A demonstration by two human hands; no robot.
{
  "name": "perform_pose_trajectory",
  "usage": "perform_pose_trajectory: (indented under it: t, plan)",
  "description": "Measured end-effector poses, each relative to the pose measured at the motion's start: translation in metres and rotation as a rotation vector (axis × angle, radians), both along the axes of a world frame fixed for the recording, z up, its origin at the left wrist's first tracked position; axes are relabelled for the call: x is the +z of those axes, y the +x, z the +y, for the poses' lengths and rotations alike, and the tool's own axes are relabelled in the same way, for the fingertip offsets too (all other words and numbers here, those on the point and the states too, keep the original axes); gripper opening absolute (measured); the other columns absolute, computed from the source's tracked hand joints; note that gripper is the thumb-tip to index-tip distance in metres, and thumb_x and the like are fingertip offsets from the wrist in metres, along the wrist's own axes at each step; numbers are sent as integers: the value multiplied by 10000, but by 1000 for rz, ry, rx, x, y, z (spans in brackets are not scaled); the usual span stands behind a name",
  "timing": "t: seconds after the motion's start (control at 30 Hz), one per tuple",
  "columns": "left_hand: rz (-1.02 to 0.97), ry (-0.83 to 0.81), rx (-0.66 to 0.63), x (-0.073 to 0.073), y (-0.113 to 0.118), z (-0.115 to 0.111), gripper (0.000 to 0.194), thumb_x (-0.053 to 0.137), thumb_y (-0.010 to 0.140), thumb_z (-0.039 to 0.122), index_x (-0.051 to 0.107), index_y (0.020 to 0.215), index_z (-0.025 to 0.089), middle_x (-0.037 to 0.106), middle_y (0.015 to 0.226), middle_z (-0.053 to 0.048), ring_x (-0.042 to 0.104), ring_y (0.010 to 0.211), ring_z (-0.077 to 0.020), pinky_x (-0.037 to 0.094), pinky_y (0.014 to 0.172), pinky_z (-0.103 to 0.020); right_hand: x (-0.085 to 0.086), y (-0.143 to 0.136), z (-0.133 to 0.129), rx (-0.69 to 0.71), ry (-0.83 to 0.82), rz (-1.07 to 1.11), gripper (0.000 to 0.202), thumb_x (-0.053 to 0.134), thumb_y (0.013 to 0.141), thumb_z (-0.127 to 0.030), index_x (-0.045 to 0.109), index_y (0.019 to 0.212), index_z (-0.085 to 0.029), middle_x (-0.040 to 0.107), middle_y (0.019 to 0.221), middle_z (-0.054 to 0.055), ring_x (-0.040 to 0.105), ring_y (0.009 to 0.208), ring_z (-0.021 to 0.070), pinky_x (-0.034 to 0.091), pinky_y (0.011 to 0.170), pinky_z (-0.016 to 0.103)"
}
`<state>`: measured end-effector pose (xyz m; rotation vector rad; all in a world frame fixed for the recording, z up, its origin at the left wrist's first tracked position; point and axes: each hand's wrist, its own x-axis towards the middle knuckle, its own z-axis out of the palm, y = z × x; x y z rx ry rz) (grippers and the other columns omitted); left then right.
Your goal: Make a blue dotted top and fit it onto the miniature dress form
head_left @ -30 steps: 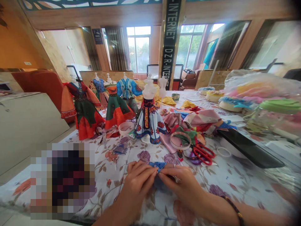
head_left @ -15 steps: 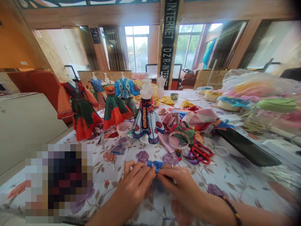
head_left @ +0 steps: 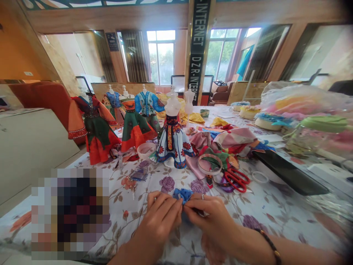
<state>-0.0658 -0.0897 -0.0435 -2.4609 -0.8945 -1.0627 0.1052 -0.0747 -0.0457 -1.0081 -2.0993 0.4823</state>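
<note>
The left hand (head_left: 161,215) and the right hand (head_left: 208,215) are together at the near edge of the surface (head_left: 275,209), both clamped with the fingertips on a small blue fabric piece (head_left: 182,194). The piece sits between the two hands, pinched from left and right, just above the flowered tablecloth (head_left: 129,206). Only its upper part shows; the rest is hidden behind the fingers, so I cannot tell if a needle or thread is there.

As for progress, my judgement is that the work on this piece is in the middle: the fabric looks folded or gathered but is not yet a finished garment, and it is not on any mannequin. Several doll dresses are already complete, e.g. the blue-white floral dress (head_left: 173,147) on its white bust, the green-orange dress (head_left: 135,127) and the dark red-green dress (head_left: 96,134), all standing well apart from the hands, farther back on the surface. So much is done around, but this small piece is left.

Near the hands, to the right and a bit farther, lie red scissors (head_left: 237,180), a roll of clear tape (head_left: 211,164) and a pile of fabric scraps (head_left: 231,141). A small white bowl (head_left: 146,149) stands btw. the dresses.
</note>
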Motion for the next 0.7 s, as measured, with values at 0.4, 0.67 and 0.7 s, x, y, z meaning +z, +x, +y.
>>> perform_pose_trajectory:
  t: [0.4, 0.67, 0.7]
  plan:
    - [-359, -459, -37, 4, 5, 12, 211, 520, 882, 229, 731, 865, 240, 715, 707, 14, 630, 659, -141, 459, 635, -290, -1, 3, 4, 13, -14, 47, 280, 490, 848, -186, 676, 639, -188, 666, 588, 6, 570, 504, 106, 433, 504, 189]
    - [-406, -595, -56, 2, 3, 14, 225, 507, 895, 263, 732, 914, 261, 707, 753, 3, 641, 734, -154, 477, 694, -295, -1, 4, 5, 33, -1, 136, 257, 502, 844, -169, 686, 666, -181, 677, 610, 7, 579, 527, 106, 438, 527, 189]
    - [-407, -610, -62, 2, 3, 14, 226, 506, 896, 260, 730, 918, 261, 706, 759, 3, 640, 741, -155, 476, 700, -297, -1, 4, 5, 36, -5, 149, 247, 505, 839, -157, 686, 673, -180, 681, 623, 7, 586, 540, 106, 444, 540, 188]
